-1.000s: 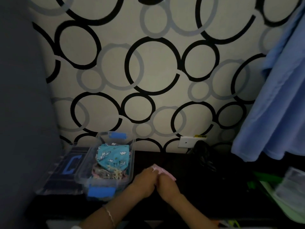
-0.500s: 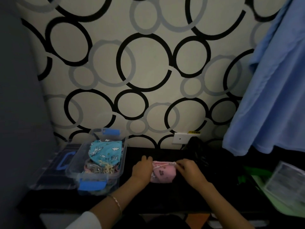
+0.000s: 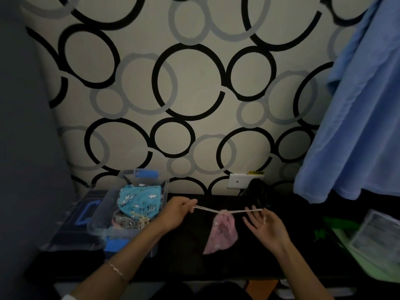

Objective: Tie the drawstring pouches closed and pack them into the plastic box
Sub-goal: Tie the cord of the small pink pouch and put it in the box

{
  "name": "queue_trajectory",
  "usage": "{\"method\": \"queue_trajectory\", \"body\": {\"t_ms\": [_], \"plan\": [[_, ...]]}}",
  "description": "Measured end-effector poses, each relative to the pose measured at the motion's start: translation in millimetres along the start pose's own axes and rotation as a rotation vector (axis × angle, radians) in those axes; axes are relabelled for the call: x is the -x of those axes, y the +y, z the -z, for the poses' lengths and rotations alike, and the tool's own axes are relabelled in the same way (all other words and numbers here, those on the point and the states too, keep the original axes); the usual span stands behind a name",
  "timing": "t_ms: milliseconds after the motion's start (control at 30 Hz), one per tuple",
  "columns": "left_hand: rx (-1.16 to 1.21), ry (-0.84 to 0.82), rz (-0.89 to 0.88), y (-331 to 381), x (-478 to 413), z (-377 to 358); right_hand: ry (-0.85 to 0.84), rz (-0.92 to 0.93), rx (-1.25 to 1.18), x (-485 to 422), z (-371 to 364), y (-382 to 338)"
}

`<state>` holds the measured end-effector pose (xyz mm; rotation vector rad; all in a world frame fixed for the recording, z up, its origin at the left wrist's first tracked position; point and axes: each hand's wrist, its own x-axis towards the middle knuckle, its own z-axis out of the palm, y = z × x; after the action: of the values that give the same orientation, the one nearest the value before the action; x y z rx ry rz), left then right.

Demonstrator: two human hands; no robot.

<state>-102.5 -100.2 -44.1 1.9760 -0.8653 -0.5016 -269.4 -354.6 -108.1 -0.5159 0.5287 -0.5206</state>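
Left hand [image 3: 176,215] and right hand [image 3: 267,227], spread apart, each pinch cream drawstring cord [image 3: 246,211]; pink fabric pouch [image 3: 221,233] hangs between them, its mouth cinching shut.

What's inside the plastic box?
The plastic box holds a blue pouch on top, with pale cords and another patterned pouch below. Anything underneath them is covered.

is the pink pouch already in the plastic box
No, the pink pouch hangs from cords between both hands, right of the plastic box.
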Motion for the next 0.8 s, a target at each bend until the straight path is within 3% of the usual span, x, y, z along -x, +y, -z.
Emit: {"method": "queue_trajectory", "body": {"t_ms": [100, 267, 333, 500, 667, 800], "plan": [[0.162, -0.093, 0.010, 13, 8, -9, -0.086, -0.083, 0.057, 1, -39, 19], [0.251, -0.099, -0.071, 29, 6, -22, -0.354, -0.008, 1.057, 15, -83, 40], [0.282, -0.084, -0.085, 32, 2, -26, -0.436, 0.002, 1.266, 20, -90, 45], [0.399, 0.010, -0.015, 32, -7, -37, -0.388, -0.129, 1.214, 22, -96, 43], [0.650, -0.009, 0.093, 31, -13, -46, -0.382, 0.041, 1.219, 30, -95, 41], [0.597, -0.080, 0.092, 27, -12, -58, -0.387, 0.068, 1.123, 30, -96, 43]]}}
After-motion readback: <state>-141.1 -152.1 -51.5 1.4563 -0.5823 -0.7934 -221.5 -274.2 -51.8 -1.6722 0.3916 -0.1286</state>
